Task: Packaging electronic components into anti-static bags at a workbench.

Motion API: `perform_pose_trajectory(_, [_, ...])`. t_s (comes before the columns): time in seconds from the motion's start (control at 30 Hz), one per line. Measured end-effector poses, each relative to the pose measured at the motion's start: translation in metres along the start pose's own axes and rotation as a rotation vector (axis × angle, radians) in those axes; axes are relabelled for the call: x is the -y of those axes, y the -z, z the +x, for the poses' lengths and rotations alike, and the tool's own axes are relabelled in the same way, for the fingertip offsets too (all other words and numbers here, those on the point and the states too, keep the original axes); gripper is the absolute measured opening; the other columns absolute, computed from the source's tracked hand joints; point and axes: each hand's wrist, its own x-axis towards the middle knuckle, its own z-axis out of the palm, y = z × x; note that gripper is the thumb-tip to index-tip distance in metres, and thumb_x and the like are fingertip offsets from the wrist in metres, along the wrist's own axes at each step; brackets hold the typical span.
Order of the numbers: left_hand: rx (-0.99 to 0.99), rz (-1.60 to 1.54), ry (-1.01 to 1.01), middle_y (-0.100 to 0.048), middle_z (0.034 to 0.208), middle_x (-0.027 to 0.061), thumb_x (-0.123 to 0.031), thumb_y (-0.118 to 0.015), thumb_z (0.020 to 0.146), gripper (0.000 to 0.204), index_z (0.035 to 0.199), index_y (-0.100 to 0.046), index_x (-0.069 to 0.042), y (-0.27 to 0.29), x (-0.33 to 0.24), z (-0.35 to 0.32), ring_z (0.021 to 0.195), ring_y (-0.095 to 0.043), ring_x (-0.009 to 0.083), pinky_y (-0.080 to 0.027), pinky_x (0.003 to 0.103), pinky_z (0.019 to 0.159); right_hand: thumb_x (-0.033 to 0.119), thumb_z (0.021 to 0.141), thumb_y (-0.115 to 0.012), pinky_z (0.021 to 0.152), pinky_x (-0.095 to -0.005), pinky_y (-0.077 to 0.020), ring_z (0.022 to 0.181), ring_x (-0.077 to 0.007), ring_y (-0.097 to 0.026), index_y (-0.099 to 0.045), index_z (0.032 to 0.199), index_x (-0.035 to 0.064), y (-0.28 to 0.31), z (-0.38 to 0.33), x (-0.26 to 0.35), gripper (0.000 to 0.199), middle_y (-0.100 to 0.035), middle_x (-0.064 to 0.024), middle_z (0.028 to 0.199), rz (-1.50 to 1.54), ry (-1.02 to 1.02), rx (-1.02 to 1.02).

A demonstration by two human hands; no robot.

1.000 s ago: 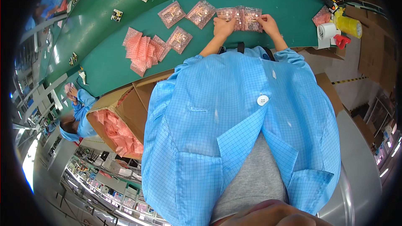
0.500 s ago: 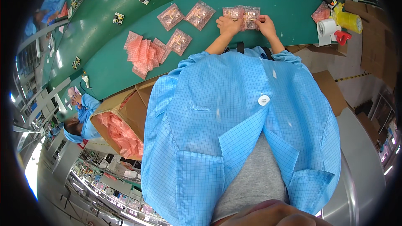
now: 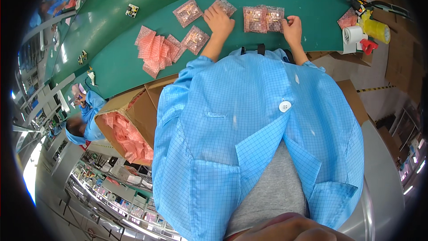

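- Presently, the pair of pink bubble-wrap packets (image 3: 263, 18) lies flat on the green bench (image 3: 312, 0), side by side and overlapping, each with a small circuit board showing inside.
- Right hand (image 3: 292, 27) rests at the right edge of that pair, fingers curled onto the packet's rim; whether it pinches the wrap cannot be told.
- Left hand (image 3: 219, 20) lies palm down, left of the pair, fingers loosely spread over another bubble-wrap packet (image 3: 225, 5), pressing rather than gripping.
- Further left of the pair: two more filled packets (image 3: 187, 12) (image 3: 195, 39), then a loose heap of empty pink bags (image 3: 156, 50).
- Right of the pair, well apart: a white tape roll (image 3: 354, 35), a yellow tool (image 3: 374, 27) and a red item (image 3: 368, 46).
- Below the heap, off the bench: an open cardboard carton (image 3: 138, 116) holding pink wrap.
- Beside the carton, another person in a blue coat (image 3: 87, 120).
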Motion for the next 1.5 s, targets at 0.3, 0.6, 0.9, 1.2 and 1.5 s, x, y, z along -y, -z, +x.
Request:
perform_pose_trajectory(0.3, [0.341, -0.144, 0.174, -0.048, 0.110, 0.0215, -0.036, -0.081, 0.054, 0.086, 0.117, -0.040, 0.006, -0.005, 0.005, 0.021, 0.106, -0.048, 0.0375, -0.044, 0.045, 0.090, 0.018, 0.083, -0.067, 0.071, -0.0285, -0.0494, 0.079, -0.0141, -0.060, -0.054, 0.110, 0.0009, -0.016, -0.007, 0.034, 0.035, -0.063, -0.0067, 0.093, 0.621, -0.079, 0.632])
perform_pose_trajectory(0.6, [0.477, -1.153, 0.186, -0.052, 0.105, 0.0203, -0.029, -0.080, 0.066, 0.103, 0.132, -0.013, 0.012, 0.050, -0.065, -0.011, 0.101, -0.054, 0.0283, -0.048, 0.036, 0.085, 0.014, 0.079, -0.073, 0.084, -0.0315, -0.0483, 0.100, -0.0184, -0.059, -0.038, 0.128, 0.0024, -0.030, -0.021, 0.079, 0.061, -0.055, -0.0144, 0.119, 0.683, 0.231, 0.578])
perform_pose_trajectory(0.9, [0.168, -0.130, 0.078, -0.044, 0.119, 0.0243, -0.027, -0.082, 0.057, 0.100, 0.134, -0.028, 0.005, 0.060, 0.056, -0.041, 0.111, -0.044, 0.0408, -0.035, 0.050, 0.098, 0.010, 0.077, -0.070, 0.080, -0.0287, -0.0478, 0.092, -0.0143, -0.059, -0.050, 0.117, 0.0013, -0.008, 0.004, 0.010, 0.046, -0.062, -0.0072, 0.103, 0.671, -0.253, 0.367])
perform_pose_trajectory(1.2, [0.233, -0.133, 0.282, -0.048, 0.112, 0.0216, -0.029, -0.079, 0.055, 0.088, 0.126, -0.037, 0.001, 0.025, 0.077, -0.061, 0.102, -0.050, 0.0399, -0.046, 0.050, 0.083, 0.012, 0.077, -0.071, 0.083, -0.0299, -0.0472, 0.094, -0.0172, -0.060, -0.051, 0.114, -0.0012, -0.017, 0.011, -0.004, 0.044, -0.061, -0.0096, 0.105, 0.629, -0.280, 0.373])
perform_pose_trajectory(1.5, [0.277, -0.399, 0.379, -0.046, 0.116, 0.0249, -0.036, -0.076, 0.063, 0.081, 0.122, -0.037, 0.004, -0.014, -0.028, -0.021, 0.107, -0.049, 0.0412, -0.047, 0.049, 0.087, 0.024, 0.079, -0.069, 0.085, -0.0316, -0.0462, 0.094, -0.0192, -0.060, -0.053, 0.115, -0.0037, -0.030, 0.011, -0.021, 0.048, -0.063, -0.0120, 0.105, 0.072, -0.151, 0.301])
